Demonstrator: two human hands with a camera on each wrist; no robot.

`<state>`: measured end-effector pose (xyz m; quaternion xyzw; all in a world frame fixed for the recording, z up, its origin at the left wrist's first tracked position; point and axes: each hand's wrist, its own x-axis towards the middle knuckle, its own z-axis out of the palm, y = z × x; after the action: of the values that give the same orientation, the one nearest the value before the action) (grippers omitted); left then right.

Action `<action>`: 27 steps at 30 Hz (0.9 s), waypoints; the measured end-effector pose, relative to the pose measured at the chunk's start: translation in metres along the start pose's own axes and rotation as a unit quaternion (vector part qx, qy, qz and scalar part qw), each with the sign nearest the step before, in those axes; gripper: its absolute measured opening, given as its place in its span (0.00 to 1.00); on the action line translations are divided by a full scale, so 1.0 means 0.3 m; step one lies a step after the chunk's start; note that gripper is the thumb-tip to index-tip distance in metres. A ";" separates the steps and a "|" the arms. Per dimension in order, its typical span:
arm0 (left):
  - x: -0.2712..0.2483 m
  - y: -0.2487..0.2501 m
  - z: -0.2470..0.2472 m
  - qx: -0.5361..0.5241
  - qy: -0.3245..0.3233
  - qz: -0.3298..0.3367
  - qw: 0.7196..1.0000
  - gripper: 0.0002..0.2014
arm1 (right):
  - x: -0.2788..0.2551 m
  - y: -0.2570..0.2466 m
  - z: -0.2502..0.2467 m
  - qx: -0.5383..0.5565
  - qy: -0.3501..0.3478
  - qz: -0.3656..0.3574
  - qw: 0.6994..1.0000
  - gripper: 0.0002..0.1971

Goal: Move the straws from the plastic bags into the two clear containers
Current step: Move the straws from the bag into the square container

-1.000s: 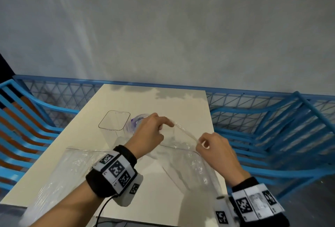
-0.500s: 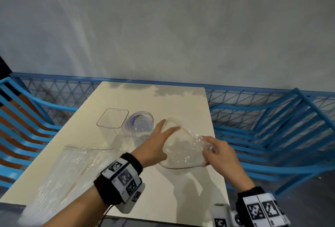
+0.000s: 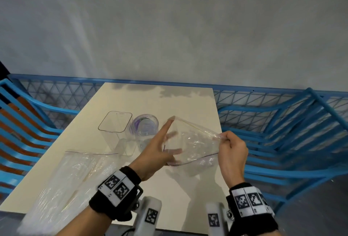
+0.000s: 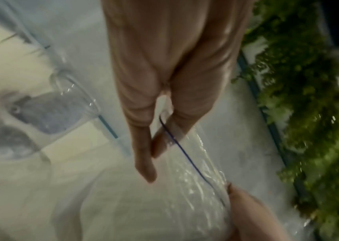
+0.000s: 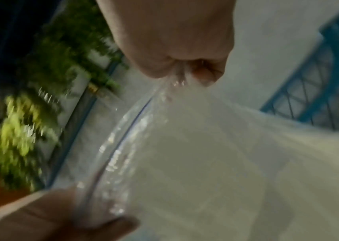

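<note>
A clear plastic bag (image 3: 195,141) hangs just above the cream table (image 3: 150,100), its mouth turned left. My left hand (image 3: 165,141) has straight fingers; some reach inside the bag and the index finger lies along its outside. My right hand (image 3: 225,138) pinches the bag's right edge. In the left wrist view the bag's blue rim line (image 4: 185,154) runs between the fingers (image 4: 143,154). I make out no straws in this bag. Behind it stand a rectangular clear container (image 3: 114,122) and a round clear container (image 3: 145,124) that shows purple inside.
A second plastic bag (image 3: 75,179) with pale straws lies at the table's near left. Blue slatted chairs stand to the left (image 3: 22,122) and right (image 3: 282,141). A blue mesh rail (image 3: 263,96) and a grey wall close off the far side.
Both hands pinched the bag's stretched mouth a second ago. My left hand has since let go, straightened and slid into the bag, while my right hand lifted its edge.
</note>
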<state>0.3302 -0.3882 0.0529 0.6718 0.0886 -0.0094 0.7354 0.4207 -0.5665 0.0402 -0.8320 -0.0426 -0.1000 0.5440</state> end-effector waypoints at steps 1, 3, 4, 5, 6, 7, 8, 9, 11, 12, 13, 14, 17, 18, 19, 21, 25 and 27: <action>0.011 -0.008 -0.001 -0.042 0.008 0.006 0.999 0.48 | 0.000 -0.002 0.001 0.027 -0.009 0.021 0.999 0.16; 0.032 -0.023 -0.002 -0.099 0.048 0.015 0.994 0.44 | 0.005 0.007 0.003 0.066 -0.029 0.047 0.996 0.17; 0.044 -0.036 -0.002 -0.112 0.071 0.015 0.991 0.42 | 0.008 0.014 0.006 0.076 -0.045 0.059 0.994 0.15; 0.054 -0.047 0.001 -0.120 0.085 0.011 0.989 0.42 | 0.008 0.017 0.010 0.080 -0.069 0.070 0.992 0.14; 0.064 -0.057 0.003 -0.118 0.090 -0.003 0.989 0.42 | 0.006 0.023 0.018 0.077 -0.096 0.080 0.989 0.12; 0.068 -0.063 0.006 -0.109 0.084 -0.019 0.990 0.43 | 0.000 0.027 0.026 0.070 -0.120 0.084 0.987 0.11; 0.068 -0.060 0.009 -0.083 0.073 -0.035 0.993 0.44 | -0.006 0.033 0.035 0.059 -0.133 0.079 0.986 0.12; 0.068 -0.054 0.013 -0.032 0.061 -0.049 0.996 0.46 | -0.013 0.038 0.041 0.051 -0.137 0.066 0.987 0.14; 0.064 -0.046 0.013 0.121 0.045 -0.073 0.989 0.46 | -0.021 0.045 0.053 0.055 -0.146 0.044 0.987 0.17; 0.062 -0.041 0.012 0.174 0.034 -0.082 0.981 0.45 | -0.021 0.047 0.058 0.071 -0.154 0.044 0.985 0.16; 0.058 -0.035 0.011 0.201 0.017 -0.091 0.975 0.44 | -0.022 0.046 0.060 0.098 -0.161 0.049 0.981 0.16; 0.056 -0.032 0.007 0.213 -0.002 -0.104 0.971 0.45 | -0.020 0.046 0.061 0.131 -0.166 0.060 0.976 0.15; 0.060 -0.031 -0.018 0.193 -0.015 -0.111 0.975 0.48 | -0.013 0.051 0.049 0.205 -0.167 0.080 0.961 0.13; 0.065 -0.031 -0.029 0.149 -0.005 -0.096 0.984 0.45 | -0.008 0.064 0.044 0.197 -0.159 0.074 0.965 0.13; 0.069 -0.033 -0.039 0.093 0.005 -0.076 0.993 0.41 | -0.003 0.071 0.034 0.157 -0.145 0.057 0.975 0.13; 0.072 -0.042 -0.048 -0.008 0.025 -0.041 0.999 0.35 | 0.007 0.104 0.013 0.009 -0.129 0.012 0.992 0.14; 0.070 -0.080 -0.031 -0.080 0.050 -0.051 0.994 0.36 | -0.017 0.110 0.002 0.003 -0.302 0.228 0.926 0.20; 0.072 -0.085 -0.023 0.015 0.053 -0.073 0.996 0.36 | -0.032 0.096 0.009 0.142 -0.342 0.300 0.879 0.24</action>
<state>0.3471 -0.3816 0.0242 0.6740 0.1766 -0.0288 0.7167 0.4169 -0.5753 0.0115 -0.7012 0.0123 0.3661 0.6117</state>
